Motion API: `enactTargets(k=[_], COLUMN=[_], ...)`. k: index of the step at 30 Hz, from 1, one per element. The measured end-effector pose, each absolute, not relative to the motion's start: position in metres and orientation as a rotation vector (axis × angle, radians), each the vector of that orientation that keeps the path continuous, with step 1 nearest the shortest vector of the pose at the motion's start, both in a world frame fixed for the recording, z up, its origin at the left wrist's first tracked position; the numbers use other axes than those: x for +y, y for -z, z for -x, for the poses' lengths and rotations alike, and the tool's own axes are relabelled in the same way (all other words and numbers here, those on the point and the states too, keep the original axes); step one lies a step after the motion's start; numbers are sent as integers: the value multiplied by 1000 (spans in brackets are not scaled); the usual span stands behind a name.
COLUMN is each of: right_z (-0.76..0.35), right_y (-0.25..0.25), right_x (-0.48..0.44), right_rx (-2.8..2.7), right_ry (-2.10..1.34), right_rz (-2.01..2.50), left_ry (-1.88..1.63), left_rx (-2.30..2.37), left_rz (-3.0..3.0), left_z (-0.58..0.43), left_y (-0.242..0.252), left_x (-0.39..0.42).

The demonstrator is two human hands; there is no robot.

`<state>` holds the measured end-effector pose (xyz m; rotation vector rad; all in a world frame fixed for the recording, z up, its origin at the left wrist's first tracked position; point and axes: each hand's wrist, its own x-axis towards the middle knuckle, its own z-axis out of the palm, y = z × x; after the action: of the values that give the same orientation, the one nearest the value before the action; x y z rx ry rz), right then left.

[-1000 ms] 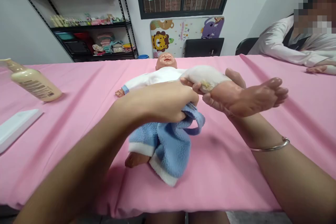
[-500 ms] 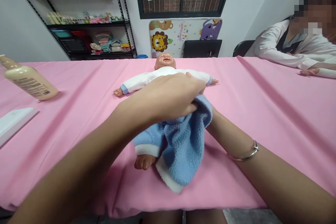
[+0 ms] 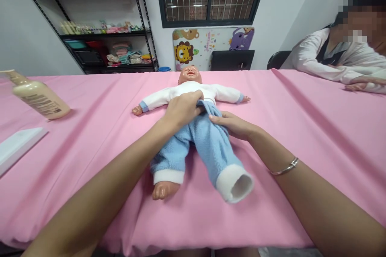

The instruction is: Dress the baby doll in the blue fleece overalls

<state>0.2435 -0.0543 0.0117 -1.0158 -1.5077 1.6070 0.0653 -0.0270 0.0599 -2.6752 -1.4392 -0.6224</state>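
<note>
A baby doll [image 3: 190, 75] lies on its back on the pink-covered table, arms spread, in a white top [image 3: 188, 89] with blue cuffs. Fuzzy blue trousers [image 3: 208, 140] with white cuffs cover its lower body. One bare foot [image 3: 164, 190] comes out of the leg on the left; the cuff [image 3: 238, 186] on the right gapes, with no foot visible in it. My left hand [image 3: 185, 106] is closed on the waistband at the doll's belly. Against the trousers' right side, my right hand [image 3: 237, 124] grips the fabric, thumb on top and fingers partly hidden.
A beige pump bottle [image 3: 42, 98] and a white flat box [image 3: 19, 146] are on the left of the pink tablecloth [image 3: 99, 136]. A person in white sleeves [image 3: 319, 56] leans on the table at the far right. Shelves [image 3: 102, 34] stand behind.
My left hand has moved left and my right hand has come out from behind the cloth. The trouser leg on the right, bunched before, now lies stretched out towards the lower right.
</note>
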Motion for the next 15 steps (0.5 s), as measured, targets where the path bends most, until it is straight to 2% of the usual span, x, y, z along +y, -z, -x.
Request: enactTargets(k=[3, 7, 11, 15], right_z=[-246, -236, -235, -239], right_y=[-10, -7, -5, -2], right_x=[-53, -49, -44, -39], right_rx=[-1485, -1234, -1074, -1177], right_ry=[-1444, -1245, -1160, -1123], right_rz=[1165, 1076, 1201, 1165], left_ry=[564, 489, 227, 242], left_rx=[-1491, -1399, -1421, -1336], left_rz=[2755, 3026, 3179, 3161], left_z=[-62, -55, -54, -62], left_y=[-60, -74, -79, -66], left_x=[-23, -22, -31, -33])
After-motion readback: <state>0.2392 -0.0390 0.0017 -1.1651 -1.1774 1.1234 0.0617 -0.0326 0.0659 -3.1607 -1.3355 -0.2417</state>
